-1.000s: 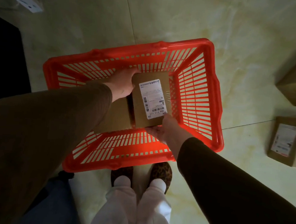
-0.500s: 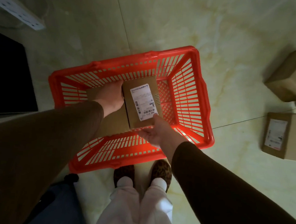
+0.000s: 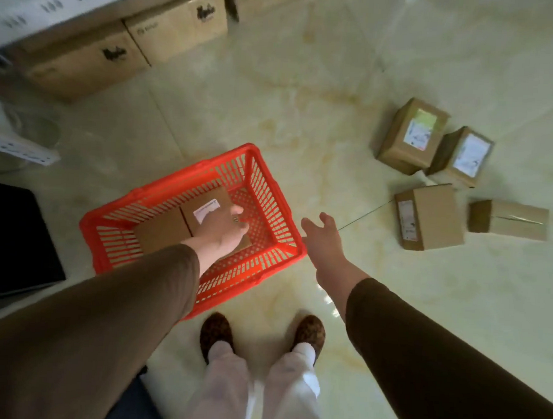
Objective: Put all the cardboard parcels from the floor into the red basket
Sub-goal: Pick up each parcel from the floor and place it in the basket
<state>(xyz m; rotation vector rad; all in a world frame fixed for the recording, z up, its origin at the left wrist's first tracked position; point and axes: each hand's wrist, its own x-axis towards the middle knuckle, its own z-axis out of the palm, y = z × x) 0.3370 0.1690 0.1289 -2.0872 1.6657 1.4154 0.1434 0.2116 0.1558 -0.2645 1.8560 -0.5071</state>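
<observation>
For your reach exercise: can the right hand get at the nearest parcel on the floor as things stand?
Probably yes: the right hand is open and empty, with bare floor between it and the nearest parcel.

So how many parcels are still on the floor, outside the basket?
4, all right of the red basket: two labelled ones at the back, one nearer, one farthest right. More may lie out of frame.

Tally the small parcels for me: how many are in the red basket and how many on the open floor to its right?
In the red basket: 2 ()
On the floor, right side: 4 ()
Total: 6
</observation>
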